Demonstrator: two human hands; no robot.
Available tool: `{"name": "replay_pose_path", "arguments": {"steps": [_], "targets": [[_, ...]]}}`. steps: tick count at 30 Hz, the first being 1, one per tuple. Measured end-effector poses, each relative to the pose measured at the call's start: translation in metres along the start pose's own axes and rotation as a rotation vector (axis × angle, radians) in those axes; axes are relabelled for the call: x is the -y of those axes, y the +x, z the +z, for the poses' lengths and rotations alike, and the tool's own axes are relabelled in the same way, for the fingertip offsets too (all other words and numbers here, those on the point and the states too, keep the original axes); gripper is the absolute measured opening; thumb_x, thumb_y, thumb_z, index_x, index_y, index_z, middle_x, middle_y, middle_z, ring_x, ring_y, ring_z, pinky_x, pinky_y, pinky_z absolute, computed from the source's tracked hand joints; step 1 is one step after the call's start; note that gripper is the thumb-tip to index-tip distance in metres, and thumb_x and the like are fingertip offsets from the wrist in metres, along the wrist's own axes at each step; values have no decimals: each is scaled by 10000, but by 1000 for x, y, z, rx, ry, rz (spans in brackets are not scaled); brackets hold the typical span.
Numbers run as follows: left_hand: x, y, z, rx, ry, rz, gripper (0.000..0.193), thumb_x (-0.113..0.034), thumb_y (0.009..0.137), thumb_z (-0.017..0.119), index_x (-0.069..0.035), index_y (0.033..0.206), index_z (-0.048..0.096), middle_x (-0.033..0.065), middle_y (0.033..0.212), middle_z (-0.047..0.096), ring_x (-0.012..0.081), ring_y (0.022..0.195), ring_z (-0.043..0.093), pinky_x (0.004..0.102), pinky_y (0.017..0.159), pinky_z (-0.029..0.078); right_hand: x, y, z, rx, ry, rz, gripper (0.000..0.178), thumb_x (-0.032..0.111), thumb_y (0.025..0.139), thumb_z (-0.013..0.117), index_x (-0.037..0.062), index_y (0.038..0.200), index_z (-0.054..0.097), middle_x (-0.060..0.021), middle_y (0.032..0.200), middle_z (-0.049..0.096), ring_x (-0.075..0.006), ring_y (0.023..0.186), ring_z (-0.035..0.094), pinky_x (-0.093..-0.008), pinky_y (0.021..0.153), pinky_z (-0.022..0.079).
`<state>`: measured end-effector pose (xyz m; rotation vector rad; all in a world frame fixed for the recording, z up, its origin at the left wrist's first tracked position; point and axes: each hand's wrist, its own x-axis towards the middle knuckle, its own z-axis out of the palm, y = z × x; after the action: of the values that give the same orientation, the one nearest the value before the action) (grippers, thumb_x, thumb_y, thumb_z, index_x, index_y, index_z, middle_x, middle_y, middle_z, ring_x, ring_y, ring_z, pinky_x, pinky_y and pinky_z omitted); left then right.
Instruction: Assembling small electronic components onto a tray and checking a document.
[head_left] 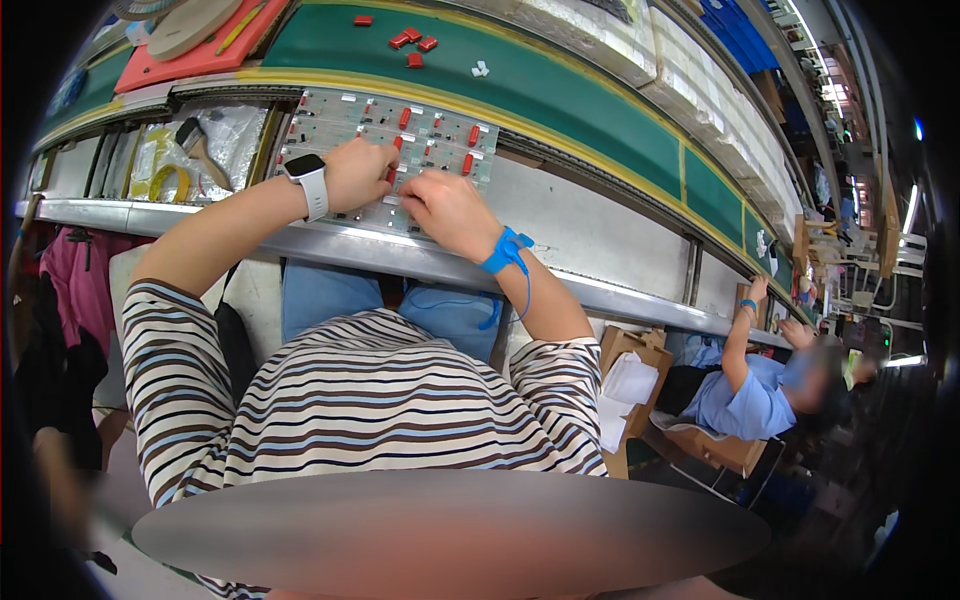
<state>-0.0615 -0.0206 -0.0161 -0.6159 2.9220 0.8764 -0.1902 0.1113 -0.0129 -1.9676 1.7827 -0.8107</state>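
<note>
Circuit-board panel: here it is, 11 o'clock from the centre, the grey populated panel (pixel 420 132) lying flat by the steel rail (pixel 600 291), with upright red components (pixel 474 134) dotted across it.
Left hand: curled low over the panel, the left hand (pixel 362 172) has its fingertips bunched right at a red component; whether they actually grip it, I cannot tell.
Right hand: just beside, toward 4 o'clock of its partner, the right hand (pixel 452 208) is half closed, thumb and forefinger close together; anything pinched there is hidden.
Panel handling: it looks thin, light and stiff, easily flexed or scratched, so the bare edges are the place to hold, clear of the parts.
Component handling: small, hard and probably slick-sided; pinch the body by its flanks, since any leads beneath could bend.
Green belt: up between 11 and 12, loose red components (pixel 404 39) sit on the green belt (pixel 580 95), white connectors (pixel 480 69) at 12.
Brush: over at 10 o'clock, a wooden-handled brush (pixel 204 155) lies near a yellow tape roll (pixel 169 183).
</note>
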Motion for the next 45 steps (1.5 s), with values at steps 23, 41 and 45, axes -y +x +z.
{"name": "replay_pose_path", "arguments": {"steps": [23, 41, 45], "targets": [[46, 130, -36, -277, 324, -196, 326, -104, 767, 501, -31, 1084, 517, 210, 928, 604, 345, 859, 592, 426, 743, 483, -6, -11, 7, 119, -237, -73, 109, 149, 679, 603, 47, 649, 625, -96, 697, 564, -271, 718, 563, -379, 656, 461], [-16, -53, -15, -173, -452, -26, 222, -2, 727, 593, -1, 941, 533, 107, 797, 602, 167, 676, 595, 275, 614, 477, -151, 81, -42, -383, -518, 93, 203, 174, 785, 538, 179, 963, 635, -105, 947, 581, -294, 897, 534, -379, 759, 470], [-28, -56, -13, -100, -123, 63, 243, -81, 681, 630, -23, 902, 546, 130, 834, 595, 286, 718, 576, 348, 647, 466, -166, 91, -31, -381, -522, 55, 163, 149, 784, 542, 142, 910, 645, -100, 931, 586, -289, 873, 528, -375, 751, 464]]}}
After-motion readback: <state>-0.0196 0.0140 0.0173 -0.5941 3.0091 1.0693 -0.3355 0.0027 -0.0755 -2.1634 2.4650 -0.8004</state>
